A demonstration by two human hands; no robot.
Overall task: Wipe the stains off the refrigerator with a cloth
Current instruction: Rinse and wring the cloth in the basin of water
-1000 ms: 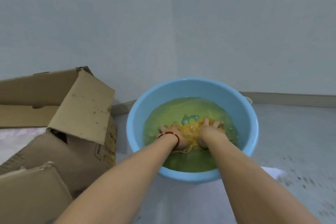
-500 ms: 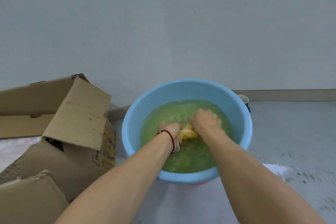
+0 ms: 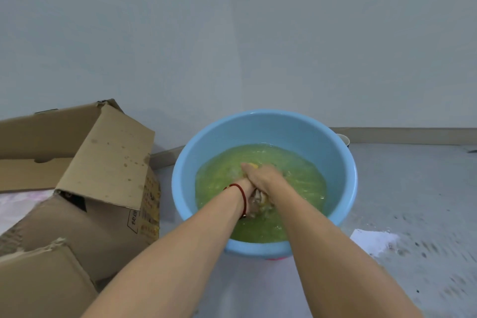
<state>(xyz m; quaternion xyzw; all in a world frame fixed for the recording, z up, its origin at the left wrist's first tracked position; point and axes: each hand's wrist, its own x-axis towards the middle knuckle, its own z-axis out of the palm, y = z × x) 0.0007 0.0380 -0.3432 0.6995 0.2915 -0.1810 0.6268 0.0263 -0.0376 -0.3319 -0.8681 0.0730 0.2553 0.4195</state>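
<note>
Showing only in small patches, the cloth (image 3: 258, 200) lies in the middle of the frame, bunched between the two hands over the greenish water (image 3: 296, 183) of the blue basin (image 3: 343, 162): a yellow bit peeks out at the upper edge of the right hand (image 3: 265, 178), and a pale, wet wad hangs just below, between the two wrists. The right hand lies on top, its fingers curled down around the cloth and its back turned to the camera. The left hand (image 3: 245, 184) sits directly beneath and to the left of it, mostly hidden; it appears to grip the same bundle, though how its fingers lie cannot be told. A red string bracelet (image 3: 241, 196) circles the left wrist. Both forearms reach in from the lower edge of the frame and meet over the basin. At the left of the frame stands an open cardboard box (image 3: 103, 168) with its flap raised, and at the lower right a white scrap of paper (image 3: 374, 240) lies on the grey floor (image 3: 413, 188) near the basin.
</note>
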